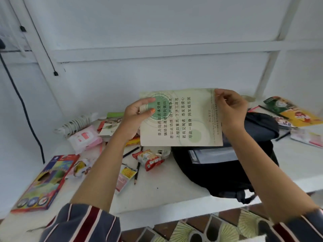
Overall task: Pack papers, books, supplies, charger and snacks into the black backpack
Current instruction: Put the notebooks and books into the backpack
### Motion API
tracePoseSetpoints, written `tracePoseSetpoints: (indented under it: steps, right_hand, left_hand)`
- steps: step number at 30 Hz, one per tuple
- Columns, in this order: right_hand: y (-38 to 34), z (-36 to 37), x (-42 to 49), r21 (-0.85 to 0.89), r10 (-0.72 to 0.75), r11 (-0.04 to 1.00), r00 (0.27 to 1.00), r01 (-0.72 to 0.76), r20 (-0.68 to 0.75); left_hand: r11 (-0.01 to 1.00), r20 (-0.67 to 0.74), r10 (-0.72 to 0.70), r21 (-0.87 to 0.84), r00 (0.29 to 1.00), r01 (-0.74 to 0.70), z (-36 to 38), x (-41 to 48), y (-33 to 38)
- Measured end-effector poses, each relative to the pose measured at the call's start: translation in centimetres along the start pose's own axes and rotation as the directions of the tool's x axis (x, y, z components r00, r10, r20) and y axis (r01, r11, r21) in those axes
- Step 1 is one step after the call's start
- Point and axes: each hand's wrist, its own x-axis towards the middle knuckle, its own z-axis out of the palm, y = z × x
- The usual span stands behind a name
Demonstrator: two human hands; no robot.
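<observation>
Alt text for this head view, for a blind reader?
A left hand and right hand hold a pale green booklet over an open black backpack on a white table. Snack packets, pencils, a coloured box and a coiled white cable lie to its left.

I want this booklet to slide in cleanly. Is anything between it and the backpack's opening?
Nothing visible blocks it. The left hand and right hand hold the booklet over the backpack, whose opening shows only papers already lying inside.
</observation>
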Motion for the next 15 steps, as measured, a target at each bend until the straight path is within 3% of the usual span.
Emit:
tracePoseSetpoints:
  steps: [2,5,8,10,12,15]
  right_hand:
    - [0.3,-2.6,0.3,-0.029,0.014,0.999,1.0,-0.014,0.023]
    - [0.4,-5.9,0.4,-0.009,0.088,0.996,0.98,-0.088,0.179]
    - [1.0,-9.0,-0.4,0.077,0.211,0.961,0.883,-0.266,0.418]
    - [1.0,-10.5,-1.3,0.083,0.27,0.932,0.829,-0.352,0.49]
    - [0.8,-11.7,-1.9,0.059,0.315,0.917,0.808,-0.394,0.497]
    - [0.2,-13.8,-2.3,0.068,0.37,0.907,0.863,-0.416,0.344]
  left_hand:
    - [1.0,-0.027,-0.019,-0.024,0.999,0.018,2.1,-0.6,-0.7]
    - [0.996,-0.059,-0.061,-0.064,0.996,0.057,5.0,-1.6,-0.9]
    - [0.995,-0.022,-0.09,-0.035,0.996,0.089,7.3,-2.4,-0.8]
    - [0.99,0.073,-0.142,-0.009,0.987,0.143,8.3,-2.7,-0.5]
    - [0.984,0.149,-0.179,0.035,0.972,0.175,9.4,-3.0,-0.1]
    - [0.97,0.137,-0.23,-0.044,0.964,0.237,11.6,-3.5,0.1]
